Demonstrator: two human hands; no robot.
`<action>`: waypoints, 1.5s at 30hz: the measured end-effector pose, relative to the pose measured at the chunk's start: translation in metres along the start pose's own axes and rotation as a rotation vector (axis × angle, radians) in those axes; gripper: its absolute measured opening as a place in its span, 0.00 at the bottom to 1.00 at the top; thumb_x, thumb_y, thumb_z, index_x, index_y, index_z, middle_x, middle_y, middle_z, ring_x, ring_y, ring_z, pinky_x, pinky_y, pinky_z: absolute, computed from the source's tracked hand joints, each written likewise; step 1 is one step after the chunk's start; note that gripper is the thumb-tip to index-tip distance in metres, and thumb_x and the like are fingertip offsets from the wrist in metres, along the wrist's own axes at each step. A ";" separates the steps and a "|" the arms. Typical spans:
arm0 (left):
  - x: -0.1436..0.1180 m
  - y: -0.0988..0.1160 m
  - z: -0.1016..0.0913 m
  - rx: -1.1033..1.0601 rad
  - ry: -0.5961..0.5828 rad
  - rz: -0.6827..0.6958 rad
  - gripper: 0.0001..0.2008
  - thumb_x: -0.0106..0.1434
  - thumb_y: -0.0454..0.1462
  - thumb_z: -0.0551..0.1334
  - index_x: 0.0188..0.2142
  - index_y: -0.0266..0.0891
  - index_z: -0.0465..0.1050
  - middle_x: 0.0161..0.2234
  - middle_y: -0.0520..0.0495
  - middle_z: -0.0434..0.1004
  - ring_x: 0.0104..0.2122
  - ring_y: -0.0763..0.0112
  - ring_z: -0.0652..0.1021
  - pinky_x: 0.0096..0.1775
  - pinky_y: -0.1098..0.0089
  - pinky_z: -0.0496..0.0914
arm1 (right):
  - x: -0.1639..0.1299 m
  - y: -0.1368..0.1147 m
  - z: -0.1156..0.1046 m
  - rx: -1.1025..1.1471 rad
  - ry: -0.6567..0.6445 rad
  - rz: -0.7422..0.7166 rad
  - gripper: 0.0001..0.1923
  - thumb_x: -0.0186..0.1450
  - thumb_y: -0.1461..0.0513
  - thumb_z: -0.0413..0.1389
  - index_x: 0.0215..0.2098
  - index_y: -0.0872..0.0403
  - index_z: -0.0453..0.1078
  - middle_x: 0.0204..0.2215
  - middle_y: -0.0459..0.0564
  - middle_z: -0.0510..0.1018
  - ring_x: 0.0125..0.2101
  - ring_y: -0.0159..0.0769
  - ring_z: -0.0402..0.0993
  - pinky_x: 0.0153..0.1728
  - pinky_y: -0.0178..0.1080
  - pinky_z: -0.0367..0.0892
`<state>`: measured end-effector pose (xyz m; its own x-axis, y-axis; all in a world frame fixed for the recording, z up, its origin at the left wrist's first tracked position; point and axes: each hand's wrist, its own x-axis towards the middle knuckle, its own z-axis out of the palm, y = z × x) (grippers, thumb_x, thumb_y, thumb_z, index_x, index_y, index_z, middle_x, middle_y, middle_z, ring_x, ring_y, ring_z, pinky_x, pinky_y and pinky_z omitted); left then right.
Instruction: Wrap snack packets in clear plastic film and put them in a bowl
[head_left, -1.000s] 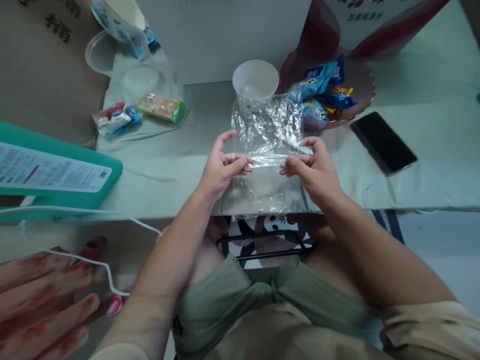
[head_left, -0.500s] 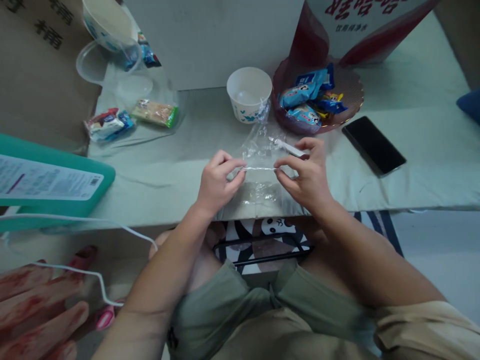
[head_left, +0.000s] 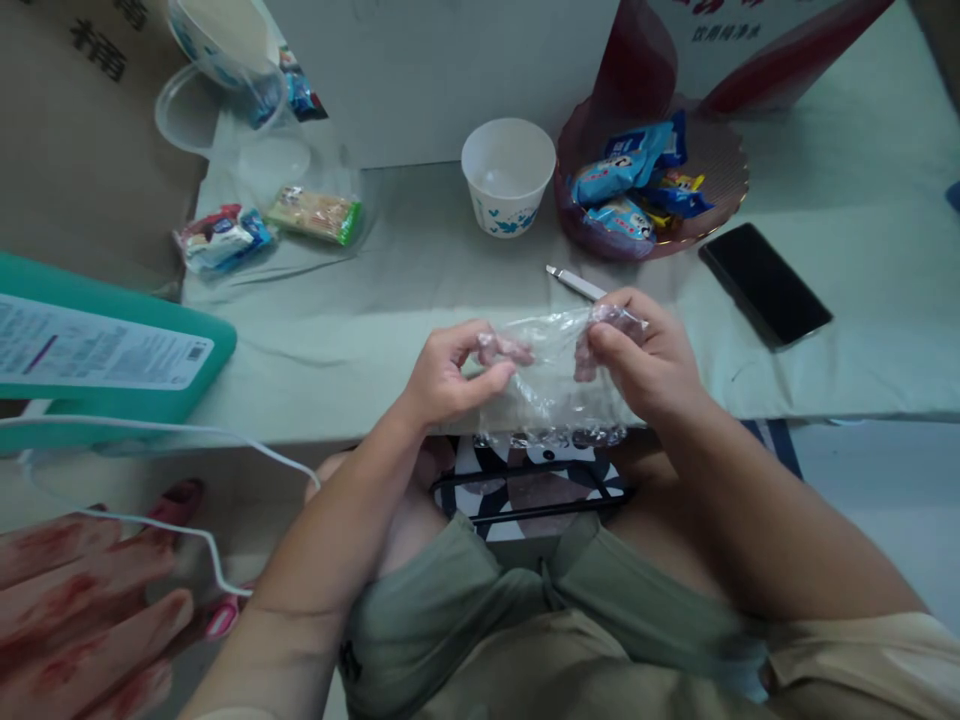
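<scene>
Both hands hold one clear plastic bag [head_left: 551,385] over the table's near edge. My left hand [head_left: 450,375] pinches its left top corner, fingers partly inside the film. My right hand [head_left: 641,355] grips the right top corner, fingertips wrapped in plastic. The bag hangs down to the table edge, crumpled and see-through. A white pen-like stick [head_left: 576,284] lies just beyond my right hand.
A white paper cup [head_left: 508,175] stands behind the bag. A dark red dish of blue snack packets [head_left: 649,185] sits to its right, a black phone [head_left: 765,283] further right. Wrapped snacks [head_left: 270,225] lie at left, a teal box [head_left: 112,355] nearer.
The bag was held flat and stretched between both hands; now it is lower, bunched, and the fingers of both hands are pushed into its mouth.
</scene>
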<state>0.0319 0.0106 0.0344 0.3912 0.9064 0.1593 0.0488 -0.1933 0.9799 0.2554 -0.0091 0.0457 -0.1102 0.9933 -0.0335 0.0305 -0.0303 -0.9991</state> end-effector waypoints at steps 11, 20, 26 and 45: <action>0.026 -0.026 -0.003 -0.383 0.399 -0.204 0.23 0.51 0.53 0.74 0.35 0.44 0.67 0.28 0.55 0.72 0.27 0.78 0.73 0.30 0.75 0.68 | 0.014 0.015 0.004 -0.009 0.175 0.056 0.27 0.57 0.46 0.65 0.47 0.44 0.60 0.33 0.45 0.71 0.32 0.37 0.71 0.34 0.42 0.69; 0.027 -0.036 -0.007 -0.334 -0.157 -0.397 0.19 0.52 0.43 0.75 0.39 0.37 0.74 0.25 0.52 0.77 0.23 0.75 0.77 0.29 0.72 0.70 | 0.018 0.017 -0.005 0.043 0.189 0.096 0.27 0.55 0.49 0.67 0.47 0.44 0.61 0.31 0.43 0.70 0.27 0.33 0.67 0.30 0.40 0.67; 0.030 -0.031 -0.006 -0.341 0.047 -0.414 0.12 0.55 0.39 0.69 0.33 0.41 0.68 0.24 0.55 0.76 0.19 0.78 0.73 0.25 0.74 0.70 | 0.022 0.027 -0.009 0.127 0.207 0.138 0.27 0.51 0.50 0.68 0.44 0.46 0.66 0.35 0.45 0.74 0.35 0.36 0.73 0.35 0.40 0.70; 0.032 -0.028 -0.022 -0.409 0.116 -0.375 0.14 0.59 0.48 0.62 0.27 0.39 0.72 0.25 0.49 0.73 0.22 0.74 0.72 0.23 0.73 0.68 | 0.016 0.018 -0.015 -0.034 0.022 0.046 0.10 0.62 0.57 0.53 0.28 0.51 0.73 0.29 0.49 0.75 0.31 0.36 0.72 0.32 0.42 0.67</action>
<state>0.0226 0.0528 0.0148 0.3108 0.9248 -0.2196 -0.2038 0.2905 0.9349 0.2692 0.0076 0.0280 -0.0863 0.9932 -0.0783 0.0685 -0.0724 -0.9950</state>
